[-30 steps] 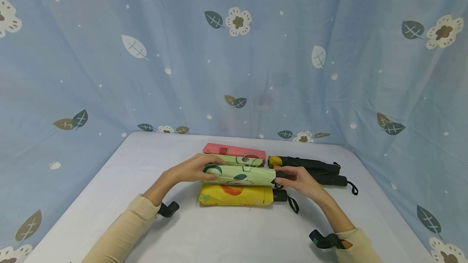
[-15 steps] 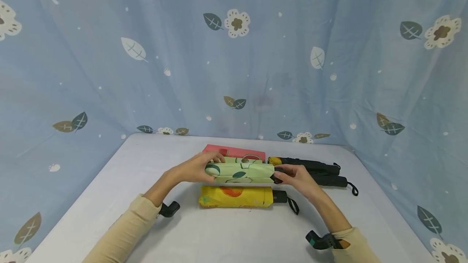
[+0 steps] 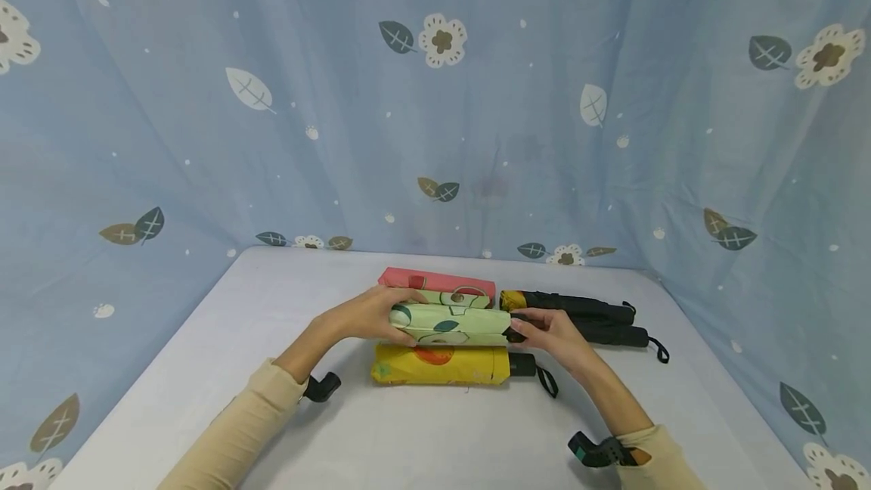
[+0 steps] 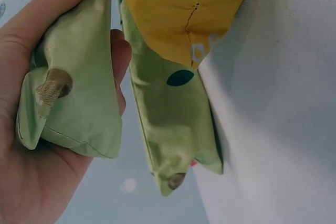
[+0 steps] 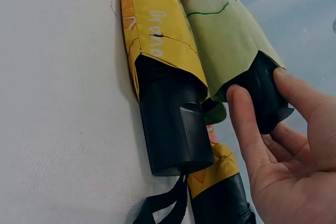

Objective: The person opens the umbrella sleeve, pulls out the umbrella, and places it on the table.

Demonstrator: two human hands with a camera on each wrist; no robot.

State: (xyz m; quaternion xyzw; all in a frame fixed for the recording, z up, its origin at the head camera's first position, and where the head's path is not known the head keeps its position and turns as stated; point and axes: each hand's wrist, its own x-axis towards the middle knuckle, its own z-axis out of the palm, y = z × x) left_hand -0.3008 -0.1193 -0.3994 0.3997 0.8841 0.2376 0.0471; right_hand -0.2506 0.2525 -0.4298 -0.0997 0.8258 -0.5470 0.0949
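Note:
A folded umbrella in a pale green avocado-print sleeve (image 3: 452,325) is held level by both hands, just behind a yellow umbrella (image 3: 442,365). My left hand (image 3: 367,316) grips its left end, thumb on the near side; the left wrist view shows the palm around the sleeve's end (image 4: 84,77). At the other end, my right hand (image 3: 554,331) pinches the black handle (image 5: 257,90) between thumb and fingers. A second green umbrella (image 3: 469,299) lies right behind, partly hidden by the held one. The yellow umbrella has a black handle (image 5: 176,129) and wrist loop.
A pink umbrella (image 3: 435,280) lies at the back. To the right are a black umbrella with a yellow end (image 3: 571,306) and another black umbrella (image 3: 615,335) with a loop. All lie on a white table (image 3: 408,437), with a blue patterned curtain (image 3: 435,119) behind.
The green umbrella has risen slightly and come back down a little. My left hand has shifted a bit to the right along with its left end; the other umbrellas have stayed put.

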